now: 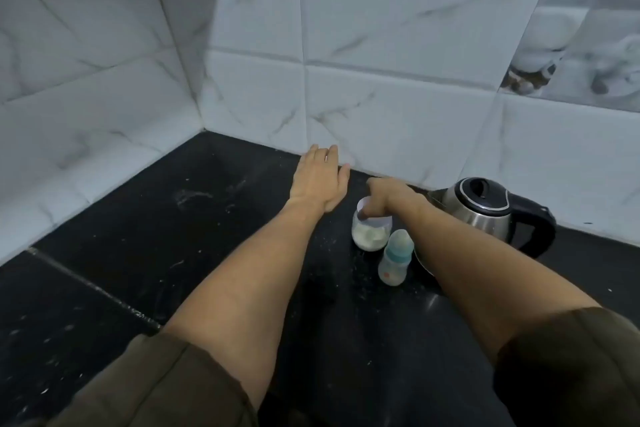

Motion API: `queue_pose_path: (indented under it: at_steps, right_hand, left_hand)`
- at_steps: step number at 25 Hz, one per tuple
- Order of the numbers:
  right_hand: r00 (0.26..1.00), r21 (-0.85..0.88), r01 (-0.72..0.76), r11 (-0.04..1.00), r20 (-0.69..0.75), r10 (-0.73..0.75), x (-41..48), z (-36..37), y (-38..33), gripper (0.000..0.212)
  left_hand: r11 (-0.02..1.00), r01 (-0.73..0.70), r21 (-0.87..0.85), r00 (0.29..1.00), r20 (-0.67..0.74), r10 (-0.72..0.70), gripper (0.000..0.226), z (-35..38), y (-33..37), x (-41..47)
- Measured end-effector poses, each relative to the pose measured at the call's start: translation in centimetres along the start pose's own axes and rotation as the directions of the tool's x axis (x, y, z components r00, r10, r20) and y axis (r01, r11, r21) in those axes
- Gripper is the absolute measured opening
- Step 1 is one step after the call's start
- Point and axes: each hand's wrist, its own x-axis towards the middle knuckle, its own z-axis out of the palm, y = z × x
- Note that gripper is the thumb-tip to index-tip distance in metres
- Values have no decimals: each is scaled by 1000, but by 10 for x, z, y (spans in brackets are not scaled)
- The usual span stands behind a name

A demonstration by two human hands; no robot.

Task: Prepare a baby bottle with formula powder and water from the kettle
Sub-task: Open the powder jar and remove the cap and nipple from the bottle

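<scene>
- At the back of the black counter (138,236), close to the white tiled wall (381,28): powder jar (369,239), upright, clear, with white powder in its lower part.
- Just in front of the jar and a little to its right: baby bottle (394,262), upright, teal collar, cap on; touching the jar or not, cannot tell.
- Right of both, near the wall: steel kettle (474,215), black lid closed, black handle turned to the right.
- Right hand (388,196) on top of the powder jar, fingers (363,213) curled down round its white lid (379,218), gripping it.
- Left hand (320,180) left of the jar and farther back, palm down, fingers straight and together, holding nothing; resting on the counter or just above it, cannot tell.
- Both forearms bare, olive sleeves (156,385) ending at the elbows.
</scene>
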Motion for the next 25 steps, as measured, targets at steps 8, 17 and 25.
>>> queue_pose_path:
  at_steps: [8,17,25]
  right_hand:
    - [1000,6,-19,1000,-11,19,2,15,-6,67]
    - [969,34,248,968,0,-248,-19,1,-132,58]
    - [918,-1,394,919,57,-393,-65,21,-220,63]
  left_hand:
    - [996,40,-77,999,33,-38,58,3,-26,-24]
    - [963,212,-164,974,111,-196,69,-27,-121,-109]
    - [841,428,-330,890,317,-328,107,-30,-169,-197]
